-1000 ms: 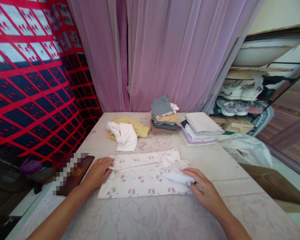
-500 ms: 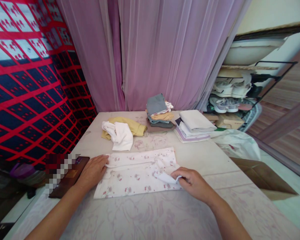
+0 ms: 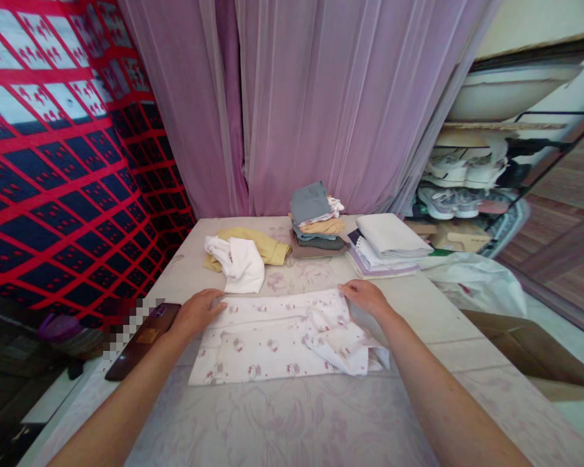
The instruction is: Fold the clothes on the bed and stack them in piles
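Note:
A white garment with small printed cartoon figures (image 3: 257, 344) lies partly folded on the table. Its right end is bunched, with a loose flap hanging out toward the near right. My left hand (image 3: 203, 312) is closed at the far left corner of the garment, fingers and thumb on the fabric edge. At the far right corner, my right hand (image 3: 367, 296) pinches the edge between thumb and fingers. Just beyond the garment, a crumpled white cloth (image 3: 246, 263) rests against a mustard-yellow garment (image 3: 267, 246).
Folded clothes (image 3: 311, 204) are stacked at the table's back, beside a pile of folded white cloths (image 3: 394, 237). A brown phone-like object (image 3: 143, 340) lies near my left forearm. Right of the table stand a cardboard box (image 3: 530, 344) and a shoe rack (image 3: 520, 188).
My right hand has let go of the flap at the near right and moved away from me to the far right corner. The flap now lies spread outward. The left hand stays at its corner.

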Demonstrator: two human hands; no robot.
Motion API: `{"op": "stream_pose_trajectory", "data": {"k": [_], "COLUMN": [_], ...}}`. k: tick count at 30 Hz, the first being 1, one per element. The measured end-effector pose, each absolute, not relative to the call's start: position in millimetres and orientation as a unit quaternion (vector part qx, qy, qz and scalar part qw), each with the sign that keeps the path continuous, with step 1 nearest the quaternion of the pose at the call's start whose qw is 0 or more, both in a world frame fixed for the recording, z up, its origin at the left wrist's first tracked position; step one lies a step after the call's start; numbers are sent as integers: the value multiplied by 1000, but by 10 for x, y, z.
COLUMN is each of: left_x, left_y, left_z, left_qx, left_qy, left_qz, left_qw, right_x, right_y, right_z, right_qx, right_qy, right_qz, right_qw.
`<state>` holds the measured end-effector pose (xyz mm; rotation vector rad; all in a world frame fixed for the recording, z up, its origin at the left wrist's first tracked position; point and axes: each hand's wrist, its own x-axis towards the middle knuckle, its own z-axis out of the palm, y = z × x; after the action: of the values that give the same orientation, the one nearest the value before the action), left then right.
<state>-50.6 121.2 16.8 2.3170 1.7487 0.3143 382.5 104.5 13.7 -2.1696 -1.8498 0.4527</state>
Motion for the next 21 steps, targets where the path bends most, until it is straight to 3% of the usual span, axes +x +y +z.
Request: {"op": "stream_pose_trajectory", "data": {"k": [8, 21], "left_x": [-514, -564], "left_y": [1342, 1441], "left_z": [176, 131], "left_qx": [799, 761], "left_qy": [583, 632], "left_qz": [53, 63], "left_qw": [136, 132], "right_x": [3807, 3578], "right_y": [1088, 1084], "right_z": [54, 7], "right_qx": [-746, -785], "right_qy": [-640, -620], "right_qz": [154, 3], "right_qw": [102, 5]}}
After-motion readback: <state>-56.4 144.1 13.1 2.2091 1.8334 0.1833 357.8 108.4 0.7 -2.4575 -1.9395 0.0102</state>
